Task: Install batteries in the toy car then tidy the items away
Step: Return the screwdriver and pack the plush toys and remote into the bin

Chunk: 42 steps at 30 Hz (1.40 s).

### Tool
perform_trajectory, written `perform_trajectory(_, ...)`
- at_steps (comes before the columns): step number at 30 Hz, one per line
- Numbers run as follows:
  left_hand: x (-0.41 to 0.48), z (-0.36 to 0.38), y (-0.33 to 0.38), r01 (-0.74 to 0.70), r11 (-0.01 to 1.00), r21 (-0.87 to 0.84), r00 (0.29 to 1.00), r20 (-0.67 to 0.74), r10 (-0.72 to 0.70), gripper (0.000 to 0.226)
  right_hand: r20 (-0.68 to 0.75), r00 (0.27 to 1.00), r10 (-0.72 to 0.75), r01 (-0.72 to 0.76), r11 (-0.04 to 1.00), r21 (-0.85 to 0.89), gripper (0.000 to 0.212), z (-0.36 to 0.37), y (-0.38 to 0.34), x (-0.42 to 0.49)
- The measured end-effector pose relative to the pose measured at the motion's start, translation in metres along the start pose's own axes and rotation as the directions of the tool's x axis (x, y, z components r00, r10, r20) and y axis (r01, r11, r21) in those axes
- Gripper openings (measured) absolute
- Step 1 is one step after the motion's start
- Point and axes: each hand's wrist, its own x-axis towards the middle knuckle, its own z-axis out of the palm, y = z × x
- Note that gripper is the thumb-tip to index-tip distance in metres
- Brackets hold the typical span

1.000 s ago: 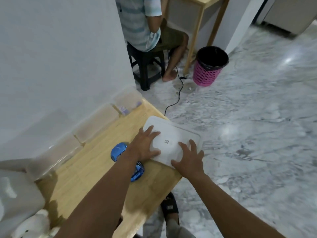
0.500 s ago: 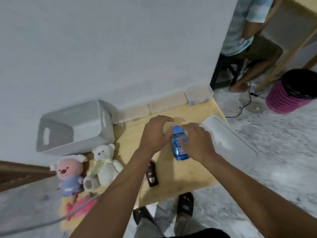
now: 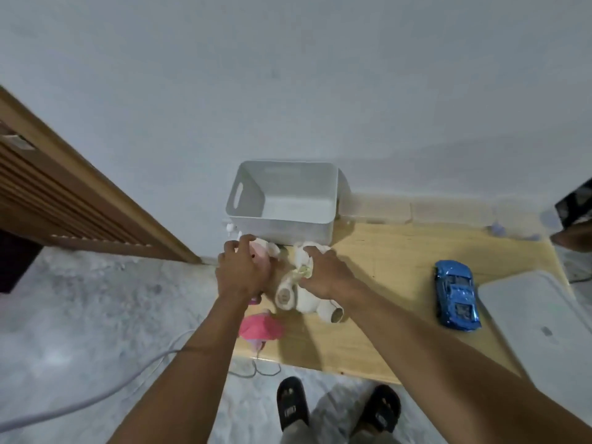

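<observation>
The blue toy car (image 3: 456, 295) lies on the wooden table (image 3: 384, 257), right of centre, apart from both hands. My left hand (image 3: 242, 270) closes over a pink plush toy (image 3: 261, 261) at the table's left end. My right hand (image 3: 325, 272) grips a white teddy bear (image 3: 301, 293) lying beside it. An empty white storage bin (image 3: 282, 200) stands just behind both toys against the wall. A white flat lid (image 3: 538, 318) lies at the right edge next to the car.
Clear plastic boxes (image 3: 448, 213) line the wall at the table's back. A pink item (image 3: 261, 328) sits at the front left edge. A white cable (image 3: 96, 398) runs across the floor. My sandalled feet (image 3: 336, 408) are below the table edge. A wooden door frame (image 3: 96, 200) is at left.
My hands left the white lid, then the blue car, and moved left onto the two plush toys. The car now lies alone on the table. The view swung left.
</observation>
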Motion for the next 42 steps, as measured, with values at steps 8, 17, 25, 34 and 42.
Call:
perform_trajectory(8, 0.044, 0.029, -0.056, -0.036, 0.999, -0.037, 0.935, 0.35, 0.047, 0.067, -0.048, 0.991, 0.123, -0.121, 0.991, 0.048, 0.088, 0.056, -0.005, 0.029)
perform_trajectory(17, 0.051, 0.026, -0.067, -0.195, 0.978, -0.074, 0.933, 0.295, 0.208, 0.056, -0.327, 0.931, 0.164, -0.185, 0.982, -0.033, 0.062, 0.068, -0.019, 0.018)
perform_trajectory(25, 0.019, -0.042, -0.047, -0.481, 0.846, -0.232, 0.876, -0.165, 0.453, 0.067, -0.709, 0.67, -0.22, 0.047, 0.966, -0.255, 0.07, 0.031, -0.054, -0.034)
perform_trajectory(34, 0.092, -0.113, 0.048, -0.499, 0.826, -0.262, 0.855, -0.307, 0.419, 0.066, -0.734, 0.654, -0.186, 0.055, 0.979, -0.199, 0.067, -0.11, -0.125, 0.008)
perform_trajectory(42, 0.151, -0.078, 0.055, -0.377, 0.908, -0.181, 0.926, -0.055, 0.373, 0.062, -0.574, 0.804, -0.158, 0.072, 0.983, -0.169, 0.066, -0.114, -0.113, 0.076)
